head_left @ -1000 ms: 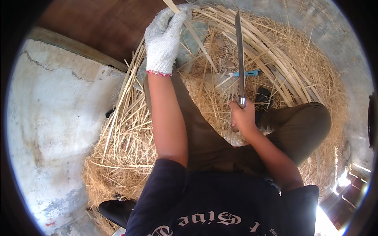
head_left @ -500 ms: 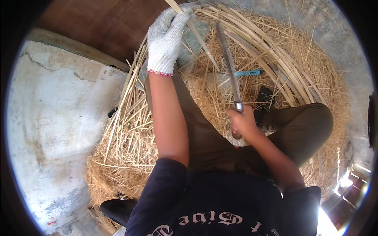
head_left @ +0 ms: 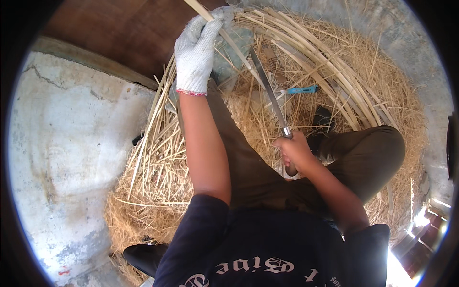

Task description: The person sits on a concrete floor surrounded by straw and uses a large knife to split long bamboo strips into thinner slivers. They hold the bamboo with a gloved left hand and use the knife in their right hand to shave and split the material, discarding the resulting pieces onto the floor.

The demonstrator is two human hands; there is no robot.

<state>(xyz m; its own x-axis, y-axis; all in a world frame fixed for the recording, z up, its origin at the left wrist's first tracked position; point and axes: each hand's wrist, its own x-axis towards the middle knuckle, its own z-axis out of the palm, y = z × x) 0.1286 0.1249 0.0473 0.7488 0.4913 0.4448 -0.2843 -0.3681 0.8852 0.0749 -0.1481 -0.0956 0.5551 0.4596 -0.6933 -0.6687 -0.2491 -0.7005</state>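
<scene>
My left hand [head_left: 195, 60], in a white knit glove with a red cuff edge, is closed on a pale bamboo strip [head_left: 234, 47]. The strip slants from beyond the glove at upper left down toward the middle. My bare right hand [head_left: 297, 152] grips the dark handle of a long-bladed knife [head_left: 270, 91], which has a metal collar. Its blade points up and to the left, and the middle of the blade meets or crosses the strip's lower end; whether they touch I cannot tell.
A blue-handled cutter [head_left: 302, 89] lies just right of the blade. Long bamboo strips [head_left: 330, 71] curve along the far right over heaps of straw-like shavings [head_left: 143, 201]. A worn wall [head_left: 71, 143] stands at left, a brown panel [head_left: 114, 33] at upper left. My bent legs frame the work area.
The knife blade has tilted further left, toward the strip. My left hand has shifted slightly left and down with the strip, and my right hand has dropped slightly.
</scene>
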